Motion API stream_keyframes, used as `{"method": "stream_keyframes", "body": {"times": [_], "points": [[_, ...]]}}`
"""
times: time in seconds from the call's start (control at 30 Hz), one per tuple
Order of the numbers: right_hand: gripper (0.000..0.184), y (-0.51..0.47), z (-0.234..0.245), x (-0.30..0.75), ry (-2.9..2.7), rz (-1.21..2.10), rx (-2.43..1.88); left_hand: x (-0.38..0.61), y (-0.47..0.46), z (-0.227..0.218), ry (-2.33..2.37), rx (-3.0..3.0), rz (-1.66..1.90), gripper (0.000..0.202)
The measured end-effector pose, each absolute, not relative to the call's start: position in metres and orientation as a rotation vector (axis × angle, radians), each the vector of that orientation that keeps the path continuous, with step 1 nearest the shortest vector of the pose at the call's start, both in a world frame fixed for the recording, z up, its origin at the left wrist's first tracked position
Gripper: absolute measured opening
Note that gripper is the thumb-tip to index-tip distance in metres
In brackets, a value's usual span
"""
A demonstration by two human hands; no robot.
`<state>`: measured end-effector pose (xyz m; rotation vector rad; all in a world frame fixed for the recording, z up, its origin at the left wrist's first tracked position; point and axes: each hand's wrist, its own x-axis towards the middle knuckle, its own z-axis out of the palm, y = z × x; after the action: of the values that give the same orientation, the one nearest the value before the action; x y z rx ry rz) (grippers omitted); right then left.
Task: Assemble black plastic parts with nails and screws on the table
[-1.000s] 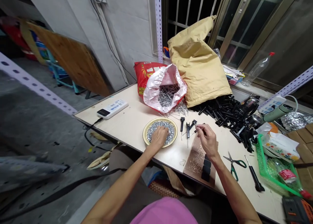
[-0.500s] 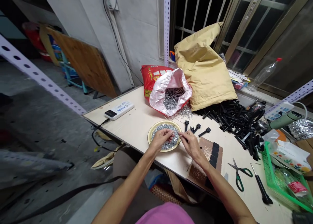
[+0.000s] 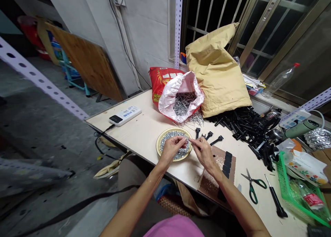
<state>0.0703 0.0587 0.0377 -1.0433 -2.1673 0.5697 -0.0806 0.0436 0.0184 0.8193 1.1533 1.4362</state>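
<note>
A round pale-yellow plate [image 3: 158, 148] full of small shiny metal pieces [image 3: 168, 136] sits near the table's front edge. Over it, my left hand [image 3: 173, 148] is closed, thumb and fingers pinched together; what they hold is too small to name. Close to its fingertips, at the plate's right rim, my right hand [image 3: 203, 149] also pinches something I cannot make out. Several black plastic parts [image 3: 208, 135] lie just beyond the right hand. Under the right forearm is a brown board [image 3: 216, 161] with a row of black pieces [image 3: 227, 164] along it.
Behind the plate lies an open red bag [image 3: 162, 82] of metal pins, beside a big tan paper sack [image 3: 217, 75]. A heap of black parts [image 3: 243, 123] spreads rightward. Scissors [image 3: 252, 187], a screwdriver [image 3: 276, 199] and a green basket [image 3: 283, 185] are at right; a white power bank [image 3: 126, 115] at left.
My right fingertips have shifted slightly and the left fingers look more curled over the plate. Both hands stay close together. The view has tilted slightly; objects on the table keep their places.
</note>
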Motion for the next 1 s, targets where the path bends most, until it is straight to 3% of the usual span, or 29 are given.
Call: {"method": "stream_keyframes", "body": {"times": [0.73, 1.0], "points": [[0.020, 0.043, 0.026, 0.075, -2.219, 0.000, -1.303, -0.070, 0.045, 0.018, 1.023, 0.683, 1.357, 0.042], [0.019, 0.040, 0.027, 0.078, -2.271, -0.068, -1.325, -0.067, 0.044, 0.014, 1.034, 0.731, 1.357, 0.040]]}}
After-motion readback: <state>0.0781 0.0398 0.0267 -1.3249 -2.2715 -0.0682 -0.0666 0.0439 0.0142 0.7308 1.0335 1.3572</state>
